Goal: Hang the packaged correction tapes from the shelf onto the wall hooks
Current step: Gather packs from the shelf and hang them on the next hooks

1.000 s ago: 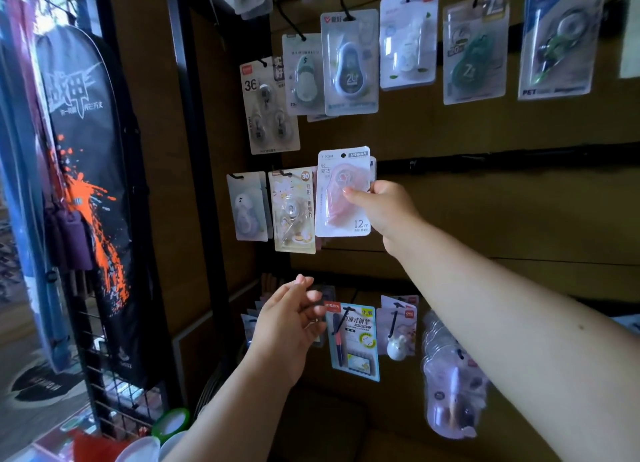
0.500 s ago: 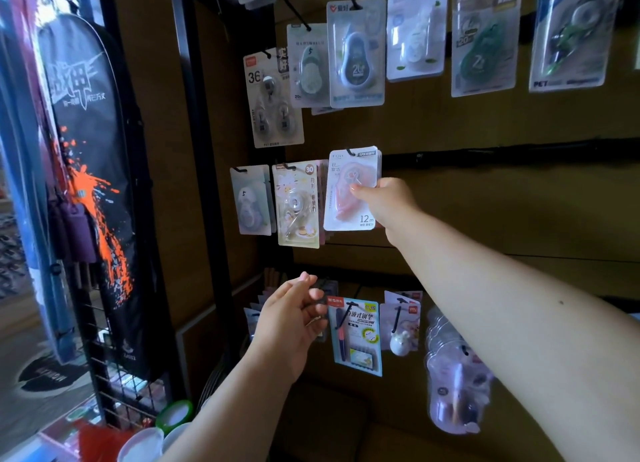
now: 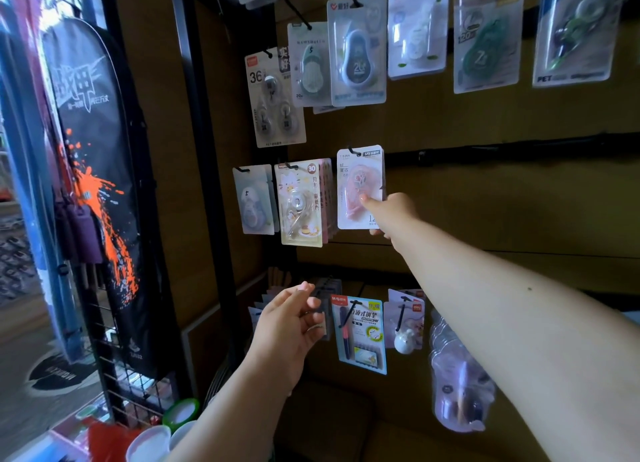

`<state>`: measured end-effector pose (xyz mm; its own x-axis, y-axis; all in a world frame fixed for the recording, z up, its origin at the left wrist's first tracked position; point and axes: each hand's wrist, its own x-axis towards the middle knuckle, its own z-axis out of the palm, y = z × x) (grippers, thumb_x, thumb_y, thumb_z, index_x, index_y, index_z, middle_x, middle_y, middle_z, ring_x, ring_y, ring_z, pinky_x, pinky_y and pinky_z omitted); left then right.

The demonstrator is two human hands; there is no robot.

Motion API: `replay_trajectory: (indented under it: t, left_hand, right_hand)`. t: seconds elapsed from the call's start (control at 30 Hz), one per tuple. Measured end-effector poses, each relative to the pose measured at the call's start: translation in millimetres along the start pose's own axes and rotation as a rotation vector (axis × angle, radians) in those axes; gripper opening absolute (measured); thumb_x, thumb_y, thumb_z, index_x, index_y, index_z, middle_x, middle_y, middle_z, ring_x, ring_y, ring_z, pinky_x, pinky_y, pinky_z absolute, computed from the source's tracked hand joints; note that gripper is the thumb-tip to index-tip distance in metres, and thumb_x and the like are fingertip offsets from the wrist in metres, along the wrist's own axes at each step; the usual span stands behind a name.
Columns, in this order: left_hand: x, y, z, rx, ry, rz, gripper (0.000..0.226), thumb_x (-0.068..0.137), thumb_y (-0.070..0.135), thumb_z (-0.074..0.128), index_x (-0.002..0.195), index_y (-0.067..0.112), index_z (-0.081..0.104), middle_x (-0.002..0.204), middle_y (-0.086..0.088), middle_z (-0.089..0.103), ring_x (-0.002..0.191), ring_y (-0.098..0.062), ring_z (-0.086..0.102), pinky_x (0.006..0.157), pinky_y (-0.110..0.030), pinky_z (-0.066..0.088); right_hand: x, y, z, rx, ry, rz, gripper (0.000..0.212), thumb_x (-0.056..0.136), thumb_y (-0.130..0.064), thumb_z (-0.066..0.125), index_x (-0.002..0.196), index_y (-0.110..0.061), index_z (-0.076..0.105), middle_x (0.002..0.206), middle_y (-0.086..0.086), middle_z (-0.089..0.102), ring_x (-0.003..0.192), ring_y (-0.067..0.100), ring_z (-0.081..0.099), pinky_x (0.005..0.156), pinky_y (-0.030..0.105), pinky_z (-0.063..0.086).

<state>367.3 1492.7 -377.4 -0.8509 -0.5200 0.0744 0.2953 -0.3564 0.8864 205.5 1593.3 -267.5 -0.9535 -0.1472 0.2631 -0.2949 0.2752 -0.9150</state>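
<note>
Pink carded correction tape pack [image 3: 358,187], light and stiff, pinched at its lower edge by right hand [image 3: 389,212]; left hand [image 3: 289,326] loosely curled, empty.

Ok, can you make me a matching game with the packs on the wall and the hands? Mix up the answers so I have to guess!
Things:
1. pink pack
2. kitty pack
3. pen pack
4. left hand

Places or states:
A. bottom row, beside the left hand
B. held at its lower corner by the right hand
C. empty, fingers loosely curled
D. middle row, just left of the pink pack

Pairs: 1-B, 2-D, 3-A, 4-C
</note>
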Motion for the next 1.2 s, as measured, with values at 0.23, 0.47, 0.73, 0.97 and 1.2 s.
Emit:
replay_trajectory:
  t: [0.23, 0.47, 0.73, 0.97, 1.2]
  left_hand:
    - [-11, -3, -5, 0.09, 0.013, 0.003, 0.011, 0.1, 0.018, 0.053, 0.105, 0.009, 0.058, 0.063, 0.001, 0.055, 0.049, -0.008, 0.05, 0.046, -0.02, 0.043]
    - [-30, -21, -9, 0.264, 0.072, -0.013, 0.012, 0.099, 0.011, 0.053, 0.09, 0.012, 0.062, 0.065, 0.0, 0.057, 0.054, -0.01, 0.05, 0.047, -0.02, 0.044]
    - [-45, -62, -19, 0.431, 0.085, -0.106, 0.007, 0.096, 0.014, 0.058, 0.094, 0.012, 0.064, 0.076, -0.003, 0.059, 0.058, -0.013, 0.054, 0.051, -0.024, 0.047]
    - [-44, -123, -31, 0.552, 0.08, -0.236, 0.013, 0.095, 0.009, 0.057, 0.084, 0.014, 0.062, 0.074, -0.005, 0.06, 0.054, -0.014, 0.053, 0.048, -0.024, 0.046]
    - [-33, -186, -29, 0.621, 0.028, -0.353, 0.011, 0.096, 0.008, 0.056, 0.086, 0.01, 0.06, 0.07, -0.006, 0.058, 0.053, -0.016, 0.052, 0.046, -0.024, 0.043]
  right_hand:
    - [-26, 20, -10, -0.01, -0.058, 0.028, 0.039, 0.096, -0.038, 0.052, 0.115, -0.004, 0.058, 0.085, 0.007, 0.07, 0.056, 0.012, 0.055, 0.049, 0.022, 0.038]
    - [-69, 52, -11, 0.009, -0.13, -0.04, 0.03, 0.095, -0.038, 0.052, 0.094, -0.009, 0.058, 0.074, 0.003, 0.068, 0.059, 0.014, 0.058, 0.059, 0.026, 0.045]
    - [-131, 112, -10, 0.017, -0.167, -0.058, 0.031, 0.092, -0.037, 0.057, 0.077, -0.009, 0.06, 0.063, -0.001, 0.068, 0.065, 0.019, 0.065, 0.078, 0.045, 0.055]
    - [-170, 191, -2, -0.093, -0.276, 0.106, 0.027, 0.092, -0.037, 0.056, 0.082, -0.013, 0.061, 0.066, 0.001, 0.069, 0.058, 0.015, 0.062, 0.068, 0.031, 0.053]
    - [-172, 294, -4, -0.298, -0.293, 0.285, 0.036, 0.09, -0.04, 0.059, 0.062, -0.02, 0.048, 0.059, -0.005, 0.053, 0.064, 0.016, 0.054, 0.059, 0.027, 0.038]
